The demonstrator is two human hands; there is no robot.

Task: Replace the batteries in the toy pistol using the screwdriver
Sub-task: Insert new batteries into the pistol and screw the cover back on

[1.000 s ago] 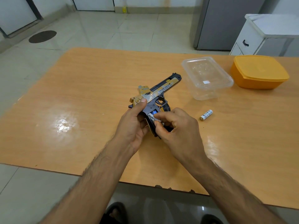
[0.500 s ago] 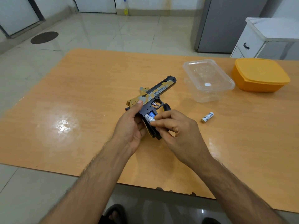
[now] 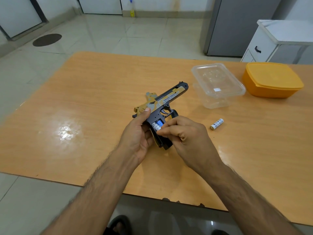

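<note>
Toy pistol held above the wooden table, barrel pointing away and to the right. Left hand grips the back of the handle, thumb on the slide. Right hand pinches a white battery at the open handle compartment. Second battery lies on the table right of the hands, near a clear tub and an orange lidded box.

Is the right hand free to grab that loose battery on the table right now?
Probably not at once: the right hand is pinching a battery in the pistol's grip. Once it lets go, the loose battery lies just to its right on bare table, unobstructed.
</note>
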